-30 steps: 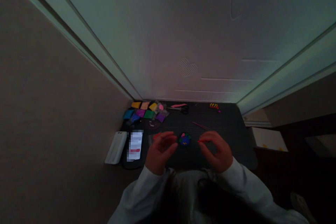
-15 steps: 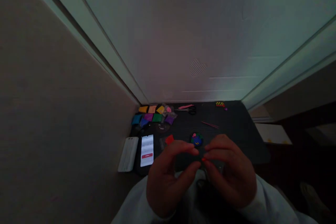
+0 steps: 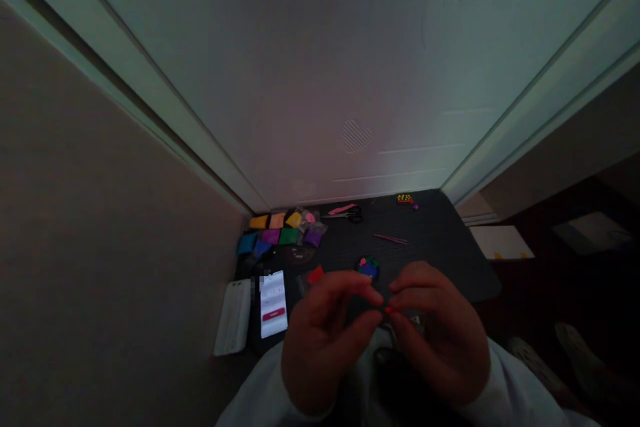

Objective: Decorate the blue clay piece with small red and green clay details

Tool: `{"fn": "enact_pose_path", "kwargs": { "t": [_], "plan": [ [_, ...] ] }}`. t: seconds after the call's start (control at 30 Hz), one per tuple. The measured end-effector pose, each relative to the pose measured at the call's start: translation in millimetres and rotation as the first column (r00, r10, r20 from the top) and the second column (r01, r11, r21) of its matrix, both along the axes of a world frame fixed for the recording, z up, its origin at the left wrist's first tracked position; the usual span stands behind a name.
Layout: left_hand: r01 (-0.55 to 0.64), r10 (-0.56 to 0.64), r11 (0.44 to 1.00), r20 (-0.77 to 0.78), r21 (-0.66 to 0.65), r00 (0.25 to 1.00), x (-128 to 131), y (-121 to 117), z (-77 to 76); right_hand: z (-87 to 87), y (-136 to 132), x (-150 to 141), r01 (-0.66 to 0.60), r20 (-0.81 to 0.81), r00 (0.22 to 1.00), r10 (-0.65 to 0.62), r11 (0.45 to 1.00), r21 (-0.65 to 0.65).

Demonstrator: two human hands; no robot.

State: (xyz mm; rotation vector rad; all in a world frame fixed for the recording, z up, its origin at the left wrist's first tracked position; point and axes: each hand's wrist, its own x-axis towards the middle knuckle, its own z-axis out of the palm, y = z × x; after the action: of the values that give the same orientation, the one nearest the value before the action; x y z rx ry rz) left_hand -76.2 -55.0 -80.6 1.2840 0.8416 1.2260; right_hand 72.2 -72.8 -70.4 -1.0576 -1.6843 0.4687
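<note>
My right hand (image 3: 436,333) pinches a tiny red piece of clay (image 3: 389,310) between thumb and fingertips. Close against it on the left is my left hand (image 3: 333,340), its thumb and forefinger curved with a small gap between the tips; whether they touch the red piece I cannot tell. Just beyond the hands lies a round dark blue disc (image 3: 369,269) with pink and green bits on it. Behind the left fingers shows an orange-red packet of clay (image 3: 315,275), partly covered by the hand.
Coloured clay packets (image 3: 289,236) lie at the back left, beside scissors (image 3: 345,215). Pink tweezers (image 3: 391,239) lie mid-table. A small yellow-and-red block (image 3: 405,199) is at the back right. A lit phone (image 3: 273,305) and a white case (image 3: 233,317) are at the left. A wall rises behind.
Both hands have come together and nearer to me, bringing the red piece of clay in the right hand up to the left fingertips. The camera view has shifted slightly.
</note>
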Motion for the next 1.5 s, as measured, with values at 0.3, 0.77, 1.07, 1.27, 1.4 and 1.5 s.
{"fn": "enact_pose_path", "kwargs": {
  "t": [0.3, 0.77, 1.07, 1.27, 1.4, 1.5],
  "plan": [
    [0.12, -0.021, 0.955, 0.342, -0.272, 0.94, -2, 1, -9.8, 1.5, 5, -9, -0.117, -0.06, 0.991, 0.117, 0.993, -0.006],
    [0.14, -0.019, 0.946, 0.384, -0.291, 0.923, 2, 1, -13.6, 0.7, 8, -6, -0.148, -0.05, 0.988, 0.148, 0.989, -0.015],
    [0.127, 0.0, 0.946, 0.39, -0.299, 0.921, 2, 0, -19.4, -5.8, 11, -8, -0.159, -0.064, 0.986, 0.157, 0.987, -0.024],
    [0.101, 0.026, 0.944, 0.377, -0.313, 0.926, 7, 2, -20.8, -9.4, 13, -6, -0.154, -0.063, 0.986, 0.152, 0.987, -0.035],
    [0.009, 0.057, 0.977, 0.298, -0.213, 0.953, 11, 0, -16.0, -7.5, 13, 0, -0.124, -0.04, 0.992, 0.123, 0.992, -0.025],
    [-0.143, 0.137, 0.988, 0.103, 0.053, 0.985, 13, -4, -10.4, -5.1, 12, 6, -0.107, -0.026, 0.994, 0.107, 0.994, -0.026]
  ]
}}
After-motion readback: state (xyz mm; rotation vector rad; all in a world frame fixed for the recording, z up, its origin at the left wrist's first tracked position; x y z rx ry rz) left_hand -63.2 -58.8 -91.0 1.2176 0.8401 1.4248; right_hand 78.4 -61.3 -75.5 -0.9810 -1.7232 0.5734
